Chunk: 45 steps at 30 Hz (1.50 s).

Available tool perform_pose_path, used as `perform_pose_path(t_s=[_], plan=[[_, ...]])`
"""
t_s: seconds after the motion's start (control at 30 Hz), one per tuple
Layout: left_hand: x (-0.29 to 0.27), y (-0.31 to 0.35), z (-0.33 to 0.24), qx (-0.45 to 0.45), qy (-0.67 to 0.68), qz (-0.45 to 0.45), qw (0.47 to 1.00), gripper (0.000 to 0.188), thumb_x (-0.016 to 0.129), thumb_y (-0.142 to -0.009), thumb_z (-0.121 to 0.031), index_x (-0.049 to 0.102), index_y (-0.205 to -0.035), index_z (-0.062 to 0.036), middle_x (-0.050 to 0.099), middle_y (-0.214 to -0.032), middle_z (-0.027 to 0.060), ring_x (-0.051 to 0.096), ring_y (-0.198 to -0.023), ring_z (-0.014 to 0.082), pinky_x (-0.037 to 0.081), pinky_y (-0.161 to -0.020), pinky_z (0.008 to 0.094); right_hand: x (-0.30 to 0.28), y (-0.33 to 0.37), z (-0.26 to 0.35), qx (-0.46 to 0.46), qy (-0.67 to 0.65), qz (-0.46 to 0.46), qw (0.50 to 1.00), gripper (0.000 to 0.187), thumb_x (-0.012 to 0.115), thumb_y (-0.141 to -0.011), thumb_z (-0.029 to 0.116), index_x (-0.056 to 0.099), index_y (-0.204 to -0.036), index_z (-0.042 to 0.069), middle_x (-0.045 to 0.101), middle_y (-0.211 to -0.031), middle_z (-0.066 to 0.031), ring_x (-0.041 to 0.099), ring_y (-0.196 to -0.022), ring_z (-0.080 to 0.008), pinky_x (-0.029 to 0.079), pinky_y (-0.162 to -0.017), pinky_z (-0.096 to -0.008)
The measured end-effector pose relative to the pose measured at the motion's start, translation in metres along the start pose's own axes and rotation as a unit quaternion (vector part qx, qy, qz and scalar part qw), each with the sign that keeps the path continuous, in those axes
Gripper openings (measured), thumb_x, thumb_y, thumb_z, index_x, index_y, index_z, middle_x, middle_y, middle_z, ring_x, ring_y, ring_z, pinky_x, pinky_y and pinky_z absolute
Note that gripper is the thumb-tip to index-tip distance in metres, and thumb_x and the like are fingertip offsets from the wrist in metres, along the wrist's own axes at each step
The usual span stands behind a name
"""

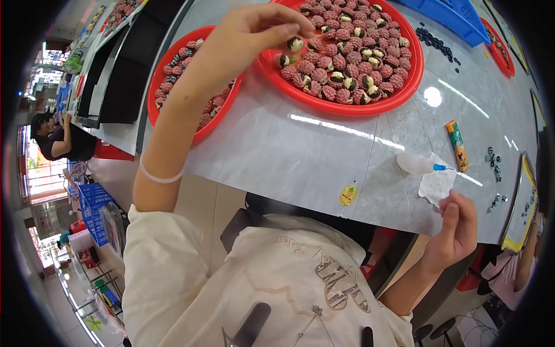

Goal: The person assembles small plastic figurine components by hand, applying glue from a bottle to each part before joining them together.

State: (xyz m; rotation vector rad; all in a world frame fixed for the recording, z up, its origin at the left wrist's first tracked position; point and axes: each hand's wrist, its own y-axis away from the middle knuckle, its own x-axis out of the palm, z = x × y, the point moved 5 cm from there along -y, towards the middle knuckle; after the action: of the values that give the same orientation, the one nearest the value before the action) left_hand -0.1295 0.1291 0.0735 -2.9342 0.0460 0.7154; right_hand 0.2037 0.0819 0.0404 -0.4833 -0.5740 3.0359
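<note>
My left hand point(272, 29) reaches over the near left part of a large red tray point(341, 110), its thumb and fingers closed together. A small ridged piece with a dark and cream face point(295, 44) shows right at those fingertips and seems pinched there. Many pink ridged pieces point(338, 61) fill the tray, some with dark and cream faces upward. On the right, my right hand point(454, 228) is raised by the table's front edge, fingers curled and thumb against the index finger. Anything between them is too small to make out. Near it lies a white squeeze bottle with a blue tip point(413, 164) on crumpled white tissue point(435, 188).
Behind my left forearm stands a second red tray point(217, 124) of pink pieces. A printed tube-shaped packet point(456, 144), a yellow oval sticker point(348, 195) and small dark parts point(436, 43) lie on the grey table point(289, 162). A blue bin point(451, 20) is at the far right.
</note>
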Motion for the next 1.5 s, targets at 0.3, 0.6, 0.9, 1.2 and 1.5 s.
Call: perform_pose_path(t_s=[0.3, 0.6, 0.9, 1.2, 1.5], plan=[[0.07, 0.058, -0.017, -0.048, 0.414, 0.018, 0.909, 0.03, 0.047, -0.086, -0.031, 0.051, -0.096, -0.0025, 0.058, -0.085, 0.0119, 0.057, -0.08, 0.0173, 0.046, -0.068, 0.0232, 0.06, -0.017, 0.002, 0.009, 0.041, 0.143, 0.989, 0.026, 0.061, -0.07, 0.003, 0.055, -0.095, -0.002, 0.058, -0.095, -0.0088, 0.053, -0.081, -0.0137, 0.039, -0.075, -0.0247], [0.138, 0.08, -0.007, -0.079, 0.475, -0.06, 0.875, 0.032, 0.059, -0.08, -0.018, 0.046, -0.102, 0.0016, 0.054, -0.091, 0.0122, 0.054, -0.075, 0.0134, 0.044, -0.061, 0.0207, 0.033, -0.008, -0.003, 0.156, -0.213, 0.165, 0.95, 0.04, 0.063, -0.076, 0.019, 0.047, -0.105, -0.006, 0.055, -0.092, -0.011, 0.054, -0.072, -0.0129, 0.043, -0.064, -0.0218], [0.152, 0.079, -0.012, -0.007, 0.421, -0.002, 0.907, 0.019, 0.046, -0.086, -0.017, 0.036, -0.095, -0.0034, 0.047, -0.079, 0.0099, 0.05, -0.06, 0.0138, 0.038, -0.049, 0.0192, -0.008, -0.02, -0.001, 0.086, -0.14, 0.077, 0.983, 0.046, 0.072, -0.066, 0.022, 0.049, -0.098, -0.003, 0.055, -0.09, -0.0088, 0.053, -0.073, -0.0117, 0.043, -0.06, -0.019], [0.155, 0.08, -0.014, -0.092, 0.482, -0.001, 0.871, 0.022, 0.051, -0.084, -0.012, 0.038, -0.096, 0.0004, 0.051, -0.09, 0.0154, 0.053, -0.068, 0.0147, 0.044, -0.057, 0.022, -0.007, -0.016, -0.014, 0.172, -0.225, 0.081, 0.956, 0.037, 0.071, -0.066, 0.016, 0.052, -0.093, -0.001, 0.057, -0.089, -0.0095, 0.054, -0.081, -0.0146, 0.042, -0.072, -0.0246], [0.153, 0.079, -0.011, -0.131, 0.477, -0.025, 0.869, 0.034, 0.07, -0.069, -0.016, 0.05, -0.089, 0.0029, 0.056, -0.089, 0.0153, 0.056, -0.07, 0.0163, 0.048, -0.053, 0.0208, -0.01, -0.016, -0.018, 0.19, -0.274, 0.056, 0.941, 0.047, 0.071, -0.067, 0.033, 0.05, -0.095, 0.002, 0.055, -0.091, -0.0142, 0.052, -0.077, -0.0134, 0.035, -0.056, -0.0176]])
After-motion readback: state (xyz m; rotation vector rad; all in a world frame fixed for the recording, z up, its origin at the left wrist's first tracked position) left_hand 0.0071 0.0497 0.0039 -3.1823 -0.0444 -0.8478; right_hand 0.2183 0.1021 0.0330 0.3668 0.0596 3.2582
